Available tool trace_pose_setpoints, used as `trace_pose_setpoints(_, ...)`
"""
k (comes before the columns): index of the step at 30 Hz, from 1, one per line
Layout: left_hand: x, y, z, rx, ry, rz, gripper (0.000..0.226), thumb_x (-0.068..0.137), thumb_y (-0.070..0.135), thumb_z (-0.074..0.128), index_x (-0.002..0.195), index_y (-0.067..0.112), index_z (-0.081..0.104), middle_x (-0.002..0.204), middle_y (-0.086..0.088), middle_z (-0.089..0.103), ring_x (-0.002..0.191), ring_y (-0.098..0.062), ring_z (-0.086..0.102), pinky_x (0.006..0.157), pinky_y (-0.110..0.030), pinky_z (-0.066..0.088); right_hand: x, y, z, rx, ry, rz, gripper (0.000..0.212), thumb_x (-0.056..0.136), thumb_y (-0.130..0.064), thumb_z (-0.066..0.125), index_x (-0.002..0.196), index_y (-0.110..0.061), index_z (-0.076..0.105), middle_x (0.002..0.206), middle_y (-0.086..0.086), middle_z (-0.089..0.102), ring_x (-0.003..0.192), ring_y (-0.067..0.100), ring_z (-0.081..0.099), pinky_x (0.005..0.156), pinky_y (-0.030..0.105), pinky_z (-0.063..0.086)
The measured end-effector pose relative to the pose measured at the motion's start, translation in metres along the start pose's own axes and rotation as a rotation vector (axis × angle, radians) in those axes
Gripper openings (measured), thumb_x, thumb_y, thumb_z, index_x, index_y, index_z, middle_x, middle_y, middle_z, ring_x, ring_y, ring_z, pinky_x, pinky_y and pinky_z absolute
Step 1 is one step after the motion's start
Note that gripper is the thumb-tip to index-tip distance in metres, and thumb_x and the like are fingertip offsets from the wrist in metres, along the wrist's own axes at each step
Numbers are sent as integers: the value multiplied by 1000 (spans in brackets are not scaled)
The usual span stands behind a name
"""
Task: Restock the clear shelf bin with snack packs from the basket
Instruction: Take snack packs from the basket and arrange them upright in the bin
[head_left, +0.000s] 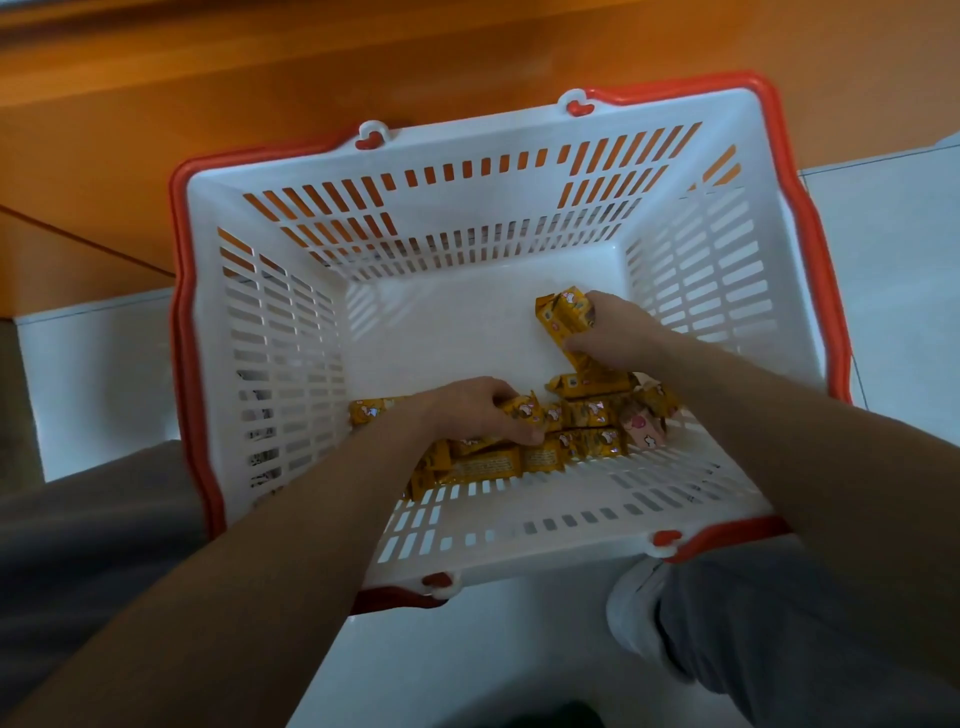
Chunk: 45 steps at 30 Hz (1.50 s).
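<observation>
Head view: left hand (480, 410), right hand (621, 325) each clutch snack packs (587, 415) in basket (291, 332); loose handfuls may spill when lifted

Basket (291, 364) of smooth, glossy plastic, red plastic rim (179, 291) around the basket, snack packs (587, 415) inside the basket in shiny film, smooth floor tiles (104, 384) under the basket, matt cloth trousers (805, 623) beside the basket.

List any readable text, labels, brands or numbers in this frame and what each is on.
No text here is legible.
Yellow snack packs: dark print blocks and cartoon figures, too blurred to read.
Pink pack: markings too small to read.
Basket: no lettering visible.
</observation>
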<state>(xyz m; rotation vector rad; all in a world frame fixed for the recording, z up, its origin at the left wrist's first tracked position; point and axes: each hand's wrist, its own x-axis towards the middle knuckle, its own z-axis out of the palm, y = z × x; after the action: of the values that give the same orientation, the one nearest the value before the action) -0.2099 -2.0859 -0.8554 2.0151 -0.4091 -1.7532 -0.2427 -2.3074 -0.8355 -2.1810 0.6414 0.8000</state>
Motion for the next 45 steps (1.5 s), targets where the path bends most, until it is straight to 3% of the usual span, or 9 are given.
trace_pose_setpoints(5, -12, 11, -1, -130, 185, 62, 51, 78, 60, 79, 112, 27, 60, 103, 10, 62, 91, -7, 59, 68, -25, 41, -13, -12, -10, 126, 41, -31, 24, 87, -22, 68, 105, -20, 53, 89, -1, 60, 73, 14, 62, 51, 25, 46)
trace_pose_setpoints(10, -48, 33, -18, -402, 417, 124, 19, 90, 46, 74, 93, 28, 71, 89, 0, 72, 81, -20, 67, 68, -28, 50, -44, -35, -31, 451, 96, -71, 26, 88, -20, 67, 111, -18, 56, 95, 7, 66, 80, 22, 69, 61, 35, 55)
trace_pose_setpoints(12, -70, 47, -28, -553, 481, 121, 22, 91, 39, 76, 96, 18, 75, 91, -12, 77, 80, -28, 74, 65, -33, 57, -64, -50, -43, 611, 79, -51, 36, 87, -21, 68, 120, -18, 54, 106, 9, 68, 91, 28, 70, 72, 43, 61)
trace_pose_setpoints(16, -128, 90, -47, -759, 521, 211, 18, 91, 22, 78, 103, 9, 75, 97, -16, 78, 87, -32, 78, 67, -37, 61, -113, -88, -70, 853, 59, -121, 17, 88, -15, 66, 105, -17, 67, 96, 9, 74, 81, 27, 74, 57, 30, 57)
trace_pose_setpoints(22, -254, 154, -71, -837, 543, 455, 27, 91, 11, 75, 115, 0, 72, 112, -24, 75, 89, -36, 73, 61, -37, 63, -215, -153, -127, 992, 5, -270, 25, 90, -10, 67, 114, -11, 68, 94, 7, 72, 78, 20, 67, 57, 30, 55)
trace_pose_setpoints(28, -358, 185, -67, -785, 602, 566, 18, 88, 16, 76, 100, 2, 76, 103, -32, 73, 80, -36, 71, 67, -41, 60, -303, -190, -162, 1098, -49, -455, 22, 90, -10, 65, 111, -10, 67, 98, 8, 76, 77, 19, 74, 58, 31, 58)
trace_pose_setpoints(33, -384, 183, -52, -851, 690, 664, 22, 81, 15, 83, 101, 16, 73, 89, -13, 79, 70, -28, 75, 59, -39, 60, -319, -201, -145, 1133, -41, -445, 45, 71, -17, 73, 116, -11, 66, 111, 13, 73, 85, 24, 72, 63, 34, 59)
trace_pose_setpoints(37, -383, 175, -53, -919, 715, 645, 33, 77, 19, 88, 105, 16, 71, 96, -12, 80, 83, -38, 78, 75, -56, 64, -308, -212, -137, 1118, -47, -442, 34, 83, -11, 70, 117, -13, 67, 113, 12, 73, 93, 27, 72, 72, 37, 58)
trace_pose_setpoints(45, -370, 175, -67, -996, 715, 698, 50, 69, 13, 89, 115, 14, 69, 102, -9, 80, 91, -33, 78, 80, -53, 64, -294, -226, -136, 1120, 9, -513, 47, 73, -18, 73, 118, -8, 67, 113, 18, 72, 100, 33, 71, 88, 50, 57)
